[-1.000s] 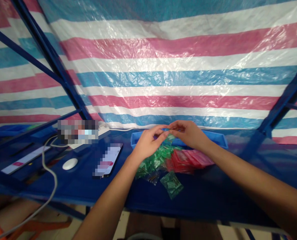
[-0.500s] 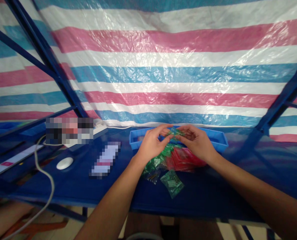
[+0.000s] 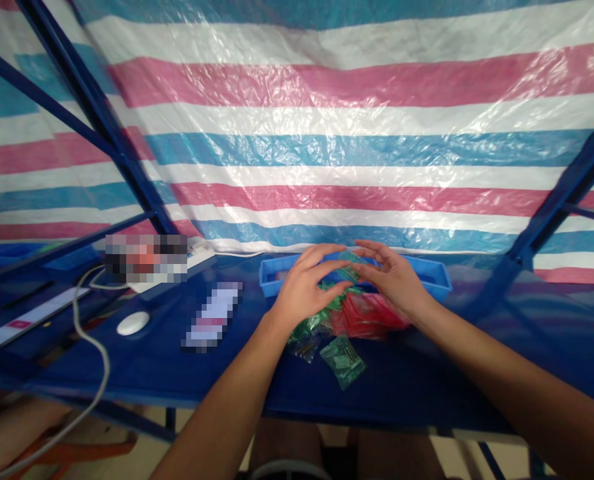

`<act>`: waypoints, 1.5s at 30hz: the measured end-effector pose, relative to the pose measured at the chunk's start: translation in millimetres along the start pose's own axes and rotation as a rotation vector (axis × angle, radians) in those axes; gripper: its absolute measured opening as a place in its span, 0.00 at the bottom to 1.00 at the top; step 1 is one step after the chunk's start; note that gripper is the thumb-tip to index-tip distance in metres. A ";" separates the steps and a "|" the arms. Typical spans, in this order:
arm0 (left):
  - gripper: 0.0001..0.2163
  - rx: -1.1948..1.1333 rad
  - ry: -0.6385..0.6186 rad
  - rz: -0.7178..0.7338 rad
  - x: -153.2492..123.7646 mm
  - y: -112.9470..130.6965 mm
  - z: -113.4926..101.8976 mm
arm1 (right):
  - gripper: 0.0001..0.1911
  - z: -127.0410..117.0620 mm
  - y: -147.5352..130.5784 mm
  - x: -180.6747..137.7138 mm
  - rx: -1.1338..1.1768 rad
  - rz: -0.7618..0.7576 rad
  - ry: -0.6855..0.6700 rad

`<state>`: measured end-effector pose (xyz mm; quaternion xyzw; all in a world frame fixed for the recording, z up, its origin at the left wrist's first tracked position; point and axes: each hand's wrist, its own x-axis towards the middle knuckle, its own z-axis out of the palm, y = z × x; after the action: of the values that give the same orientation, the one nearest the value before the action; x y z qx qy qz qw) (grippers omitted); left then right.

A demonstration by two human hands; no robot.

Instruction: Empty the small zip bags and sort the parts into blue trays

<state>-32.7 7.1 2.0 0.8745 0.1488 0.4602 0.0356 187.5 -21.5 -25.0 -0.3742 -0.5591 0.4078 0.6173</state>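
Observation:
My left hand (image 3: 304, 287) and my right hand (image 3: 394, 280) meet above a heap of small plastic bags on the blue table. Between their fingertips they hold one small green bag (image 3: 349, 261), pinched from both sides with the other fingers spread. Under the hands lie several green bags (image 3: 317, 323) on the left and a stack of red bags (image 3: 369, 317) on the right. One green bag (image 3: 343, 360) lies apart, nearer to me.
A shallow blue tray (image 3: 434, 277) stands behind the hands. To the left lie a phone (image 3: 211, 317), a white mouse (image 3: 133, 323) with its cable (image 3: 97, 360), and a tablet (image 3: 31, 317). Blue frame posts (image 3: 107, 127) and a striped tarp (image 3: 347, 133) enclose the bench.
Both hands stayed together over the heap. Their fingers have spread out more around the green bag, which was drawn up from the pile.

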 end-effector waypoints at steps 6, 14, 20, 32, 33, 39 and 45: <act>0.13 -0.043 -0.025 -0.001 -2.5 -7.4 1.4 | 0.23 3.8 2.8 -2.6 0.059 0.118 -0.012; 0.08 -0.155 -0.007 -0.274 -1.6 -2.8 3.5 | 0.20 4.1 -16.5 -5.2 -0.135 0.018 -0.106; 0.13 -0.304 0.058 -0.436 -3.7 -5.4 8.8 | 0.20 4.8 -13.1 -5.7 -0.122 0.025 -0.076; 0.25 0.018 -0.081 -0.044 -3.3 -1.3 0.4 | 0.31 6.0 -13.3 -5.3 0.056 0.121 0.011; 0.23 0.016 -0.079 -0.032 -2.9 -2.2 0.0 | 0.30 6.0 -12.6 -5.3 0.047 0.115 0.007; 0.08 -0.061 0.031 -0.179 -3.0 -7.2 3.9 | 0.25 6.9 -12.9 -5.4 -0.075 0.099 -0.047; 0.22 -0.287 0.073 -0.422 -4.4 -11.1 11.2 | 0.26 7.0 -16.6 -5.7 -0.122 0.118 -0.085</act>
<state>-28.5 17.2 -10.1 0.7930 0.2623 0.4901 0.2494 181.7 -33.2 -11.2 -0.4257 -0.5854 0.4242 0.5443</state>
